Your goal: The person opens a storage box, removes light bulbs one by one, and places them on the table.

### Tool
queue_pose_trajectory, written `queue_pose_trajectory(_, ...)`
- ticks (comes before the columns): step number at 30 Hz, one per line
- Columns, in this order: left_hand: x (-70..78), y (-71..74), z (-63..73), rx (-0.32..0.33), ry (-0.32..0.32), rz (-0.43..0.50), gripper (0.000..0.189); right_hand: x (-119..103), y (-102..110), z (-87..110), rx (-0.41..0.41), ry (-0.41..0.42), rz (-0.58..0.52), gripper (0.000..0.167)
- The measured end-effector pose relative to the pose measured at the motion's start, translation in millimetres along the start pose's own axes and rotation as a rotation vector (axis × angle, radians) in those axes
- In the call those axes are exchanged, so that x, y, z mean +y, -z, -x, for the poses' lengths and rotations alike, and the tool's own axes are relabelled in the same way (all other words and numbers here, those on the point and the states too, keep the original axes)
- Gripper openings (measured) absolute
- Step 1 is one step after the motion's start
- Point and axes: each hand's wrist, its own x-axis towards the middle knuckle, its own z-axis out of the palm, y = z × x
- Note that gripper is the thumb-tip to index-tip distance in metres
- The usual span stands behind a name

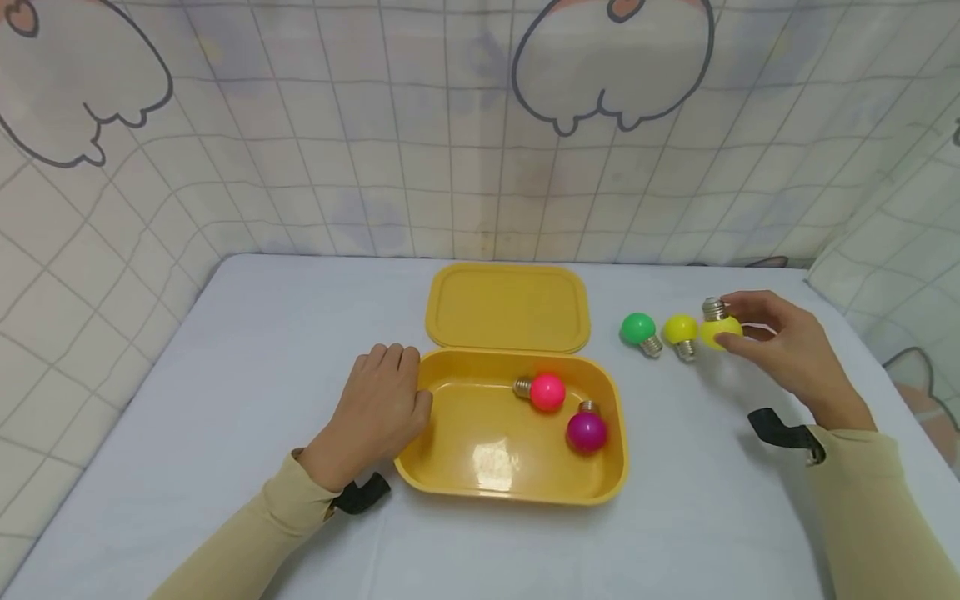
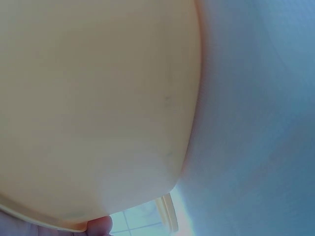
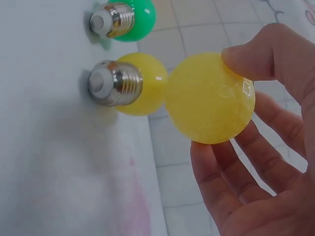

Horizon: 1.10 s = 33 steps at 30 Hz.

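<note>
My right hand (image 1: 787,346) pinches a yellow light bulb (image 1: 722,332) between thumb and fingers, its metal screw base pointing up in the head view. In the right wrist view the same yellow bulb (image 3: 210,98) is held just off the table. Beside it lie a second yellow bulb (image 1: 681,327) and a green bulb (image 1: 638,328). My left hand (image 1: 375,408) grips the left rim of a yellow plastic box (image 1: 465,467). Inside the box, toward its right side, lie a pink bulb (image 1: 547,392) and a purple bulb (image 1: 587,432).
A flat yellow lid (image 1: 508,307) lies behind the box, close against its far rim. Everything stands on a white-covered table (image 1: 300,308). A checked curtain (image 1: 420,167) hangs behind the table and along its sides.
</note>
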Motion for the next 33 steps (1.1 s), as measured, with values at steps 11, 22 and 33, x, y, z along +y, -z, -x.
queue_pose_trajectory(11,-0.1,0.3,-1.0,0.0,-0.007,0.002,0.012,12,-2,-2.2,-0.032,-0.08,0.042,0.064)
queue_pose_trajectory(22,-0.1,-0.1,-0.5,0.002,-0.002,0.003,0.012,17,-4,-4.8,-0.078,-0.128,0.065,0.07)
queue_pose_trajectory(33,0.5,0.6,-0.7,-0.004,0.007,0.011,0.012,22,-10,-7.8,-0.107,-0.148,0.092,0.072)
